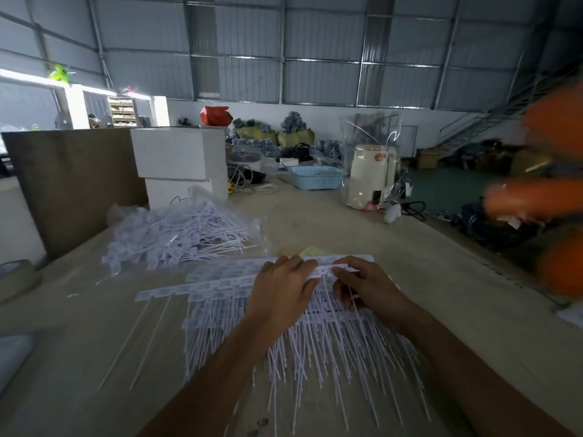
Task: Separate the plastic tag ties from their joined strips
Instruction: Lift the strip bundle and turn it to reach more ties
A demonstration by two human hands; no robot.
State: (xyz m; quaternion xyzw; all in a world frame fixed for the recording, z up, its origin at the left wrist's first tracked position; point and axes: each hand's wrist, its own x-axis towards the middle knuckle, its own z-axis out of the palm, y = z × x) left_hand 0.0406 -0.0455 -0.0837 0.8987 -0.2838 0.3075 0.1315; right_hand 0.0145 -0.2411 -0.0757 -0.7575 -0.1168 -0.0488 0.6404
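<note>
Both forearms reach in from the near edge, and the two hands meet over a layered heap of joined strips [239, 288] spread on the counter [441, 279]. Beneath the wrists the long thin tails of the tag ties fan back toward the camera, while the flat label ends lie in rows just beyond and to the left of the fingers. One top strip [321, 272] is raised slightly between the hands. The left hand [280, 291] curls its fingers over the strip's edge, pinning it, probably so the row stays put while a tie is pulled off. The right hand [362, 285] pinches the label end next to it, fingers bent tight, with one thin tail running down across its palm side; this looks like the grip for tearing a single tie free.

Beyond the left hand, a clear plastic bag [220, 216] lies open on the counter with a loose pile of separated ties [176, 234] spilling across it, so finished pieces seem to go there. Two stray tails [135, 339] lie left of the heap. Farther off stand stacked white boxes [179, 159], a blue basket [317, 176] whose contents I cannot make out, and a cream appliance [369, 181] wrapped in clear film. A blurred person in orange [552, 190] works well to the right.
</note>
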